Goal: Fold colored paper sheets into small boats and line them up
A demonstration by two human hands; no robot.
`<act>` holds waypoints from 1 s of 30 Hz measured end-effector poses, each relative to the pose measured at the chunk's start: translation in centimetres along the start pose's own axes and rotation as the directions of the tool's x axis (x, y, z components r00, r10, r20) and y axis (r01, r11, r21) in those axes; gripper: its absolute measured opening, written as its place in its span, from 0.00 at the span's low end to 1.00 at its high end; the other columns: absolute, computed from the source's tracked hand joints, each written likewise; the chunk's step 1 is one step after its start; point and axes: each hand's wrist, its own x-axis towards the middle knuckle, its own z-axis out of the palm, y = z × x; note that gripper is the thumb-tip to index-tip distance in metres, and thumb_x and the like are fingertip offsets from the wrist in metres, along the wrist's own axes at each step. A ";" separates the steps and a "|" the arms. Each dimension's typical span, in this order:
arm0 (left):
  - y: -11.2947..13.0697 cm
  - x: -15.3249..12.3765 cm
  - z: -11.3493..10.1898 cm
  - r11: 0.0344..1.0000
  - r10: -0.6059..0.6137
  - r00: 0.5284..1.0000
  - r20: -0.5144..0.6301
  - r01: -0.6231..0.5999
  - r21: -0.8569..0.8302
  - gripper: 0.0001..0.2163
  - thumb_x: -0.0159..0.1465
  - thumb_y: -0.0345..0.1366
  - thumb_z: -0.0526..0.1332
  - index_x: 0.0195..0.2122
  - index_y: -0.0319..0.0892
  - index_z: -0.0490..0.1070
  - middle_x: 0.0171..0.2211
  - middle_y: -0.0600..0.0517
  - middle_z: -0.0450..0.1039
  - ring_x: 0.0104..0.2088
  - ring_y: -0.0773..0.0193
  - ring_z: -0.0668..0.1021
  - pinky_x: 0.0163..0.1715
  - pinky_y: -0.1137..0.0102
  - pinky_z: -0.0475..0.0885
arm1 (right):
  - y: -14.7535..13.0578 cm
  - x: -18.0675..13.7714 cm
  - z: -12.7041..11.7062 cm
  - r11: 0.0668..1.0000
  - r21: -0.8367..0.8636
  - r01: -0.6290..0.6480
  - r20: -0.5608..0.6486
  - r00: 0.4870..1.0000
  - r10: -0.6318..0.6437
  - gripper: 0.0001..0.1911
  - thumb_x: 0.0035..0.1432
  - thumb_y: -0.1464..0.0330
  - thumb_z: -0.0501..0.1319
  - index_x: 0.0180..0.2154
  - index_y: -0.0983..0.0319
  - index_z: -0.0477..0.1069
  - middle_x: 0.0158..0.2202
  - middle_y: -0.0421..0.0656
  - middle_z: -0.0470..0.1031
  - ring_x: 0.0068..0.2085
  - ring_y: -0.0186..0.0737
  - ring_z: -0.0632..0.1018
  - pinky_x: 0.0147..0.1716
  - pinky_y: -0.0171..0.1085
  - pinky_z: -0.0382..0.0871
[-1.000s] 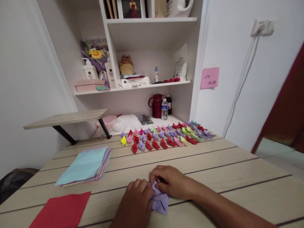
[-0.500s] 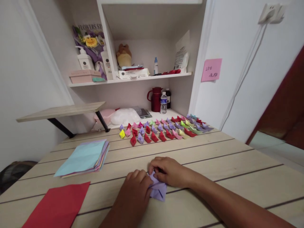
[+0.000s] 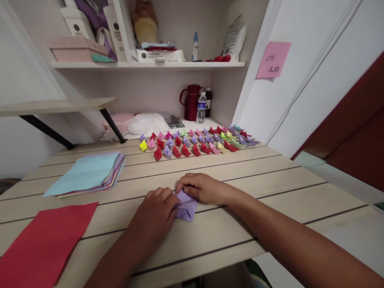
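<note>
A partly folded sheet of purple origami paper lies on the slatted wooden table in front of me. My left hand grips its left edge with curled fingers. From the far right side, my right hand pinches the paper's upper edge between thumb and fingers. Both hands rest close together on the tabletop, and the fingertips partly cover the paper. Left of my left hand lies a red paper sheet. Behind that sits a stack of coloured paper with a light blue sheet on top.
Rows of small folded paper boats in several colours stand along the table's far side. Beyond them are a dark red jug and a water bottle. A raised wooden shelf on black legs stands at the back left.
My view has tilted downward, so the table and everything on it sit higher in the picture and its front edge shows. Both hands keep their hold on the purple paper.
</note>
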 end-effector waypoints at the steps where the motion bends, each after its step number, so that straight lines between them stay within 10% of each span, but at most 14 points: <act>1: 0.0 0.0 0.0 1.000 0.003 1.000 -0.003 -0.003 -0.004 0.08 0.66 0.28 0.55 0.43 0.44 0.72 0.42 0.49 0.72 0.44 0.57 0.72 0.46 0.59 0.67 | 0.0 0.0 -0.1 1.000 0.006 0.000 0.003 1.000 0.000 0.13 0.63 0.76 0.55 0.44 0.60 0.76 0.41 0.43 0.74 0.42 0.39 0.73 0.43 0.35 0.64; 25: -0.9 0.1 0.2 0.993 -0.063 0.992 -0.107 0.052 -0.105 0.08 0.69 0.35 0.54 0.33 0.42 0.70 0.35 0.50 0.71 0.39 0.57 0.72 0.40 0.61 0.67 | 0.1 -0.9 -1.9 0.991 0.117 0.067 0.140 0.987 -0.084 0.13 0.70 0.64 0.52 0.40 0.62 0.74 0.42 0.44 0.71 0.45 0.40 0.74 0.49 0.38 0.65; 30: -0.9 -0.1 0.3 0.991 -0.072 0.990 -0.118 0.058 -0.118 0.06 0.68 0.33 0.56 0.34 0.42 0.70 0.35 0.50 0.71 0.39 0.57 0.72 0.40 0.62 0.67 | 0.1 -1.2 -2.0 0.992 0.064 0.112 0.229 0.965 -0.124 0.23 0.56 0.57 0.69 0.50 0.58 0.71 0.47 0.44 0.70 0.47 0.43 0.72 0.48 0.39 0.66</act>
